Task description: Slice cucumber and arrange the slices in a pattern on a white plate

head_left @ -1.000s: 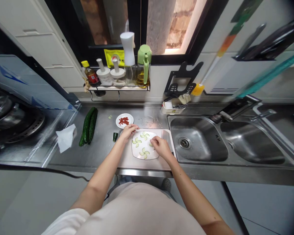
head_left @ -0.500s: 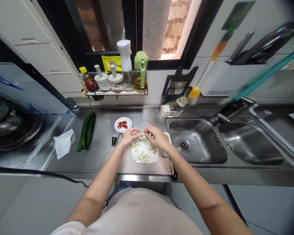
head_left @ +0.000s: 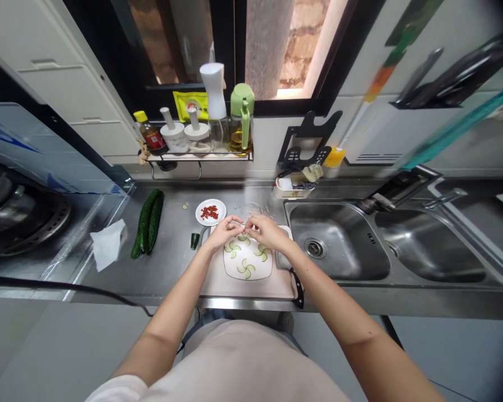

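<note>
Both hands meet at the far edge of the white plate (head_left: 248, 265) of pinwheeled cucumber slices. The left hand (head_left: 222, 231) and right hand (head_left: 267, 231) pinch narrowly, fingertips nearly touching; what they grip is too small to tell. The plate sits on a pale pink cutting board (head_left: 218, 282) beside the steel sink (head_left: 339, 245). No labels are readable. Bare counter lies open leftward, toward two whole dark green cucumbers (head_left: 147, 222).

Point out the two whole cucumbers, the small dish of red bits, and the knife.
whole cucumbers (head_left: 146, 228), head view, middle of the pair.
small dish of red bits (head_left: 210, 212), head view, its centre.
knife (head_left: 298, 287), head view, black handle.
</note>
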The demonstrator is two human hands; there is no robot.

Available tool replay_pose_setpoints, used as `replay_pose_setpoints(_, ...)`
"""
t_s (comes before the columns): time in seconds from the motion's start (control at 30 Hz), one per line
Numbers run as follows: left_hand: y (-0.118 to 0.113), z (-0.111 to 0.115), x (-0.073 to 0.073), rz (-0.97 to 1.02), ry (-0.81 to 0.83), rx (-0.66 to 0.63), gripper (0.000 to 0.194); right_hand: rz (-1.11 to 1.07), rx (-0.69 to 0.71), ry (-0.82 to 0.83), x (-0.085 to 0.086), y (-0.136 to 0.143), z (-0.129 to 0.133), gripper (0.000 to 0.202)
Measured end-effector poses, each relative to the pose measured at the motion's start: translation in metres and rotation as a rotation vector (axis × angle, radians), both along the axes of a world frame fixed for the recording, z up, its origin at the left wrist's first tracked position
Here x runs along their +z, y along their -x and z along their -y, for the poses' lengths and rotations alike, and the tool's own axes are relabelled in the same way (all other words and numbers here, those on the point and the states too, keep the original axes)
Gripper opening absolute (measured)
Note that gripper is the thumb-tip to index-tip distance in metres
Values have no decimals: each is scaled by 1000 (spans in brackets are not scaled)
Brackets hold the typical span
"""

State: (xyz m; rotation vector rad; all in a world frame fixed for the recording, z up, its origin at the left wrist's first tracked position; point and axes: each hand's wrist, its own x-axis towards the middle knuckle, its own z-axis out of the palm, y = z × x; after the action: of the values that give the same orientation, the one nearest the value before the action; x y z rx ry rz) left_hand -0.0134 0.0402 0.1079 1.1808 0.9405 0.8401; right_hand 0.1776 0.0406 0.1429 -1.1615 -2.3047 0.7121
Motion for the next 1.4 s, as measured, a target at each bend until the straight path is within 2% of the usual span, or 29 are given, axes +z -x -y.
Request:
replay_pose_setpoints(0.27, -3, 0, -9, -22, -6, 20, 38, -75, -32, 9, -22, 1, -1, 9)
replay_pose_setpoints(0.53, -2, -3, -19, -41, -4, 1, 39, -72, -68, 62, -31, 1, -2, 9)
replay_pose_setpoints(0.63, -3, -5, -29, -81, -25, 11, 37, -55, -93, 77, -37, -1, -4, 10)
replay_pose_setpoints(0.73, -3, -8, -43, -205, -71, 64, 31, 20, -135, 88, -47, -6, -6, 12)
replay_pose_setpoints(0.83, -5, -12, -55, -470, -127, 123, 23, 174, -160, 107, -60, -9, -7, 14)
replay_pose_setpoints(1.0, -14, -14, -59, -822, -169, 108, 18, 369, -110, 88, -76, -6, -8, 19)
replay_pose_setpoints(1.2, -29, -13, -57, -993, -174, 49, 19, 499, -74, 109, -77, 3, -10, 23)
replay_pose_setpoints(1.4, -35, -14, -58, -1055, -162, 25, 21, 511, -28, 83, -78, 5, -12, 26)
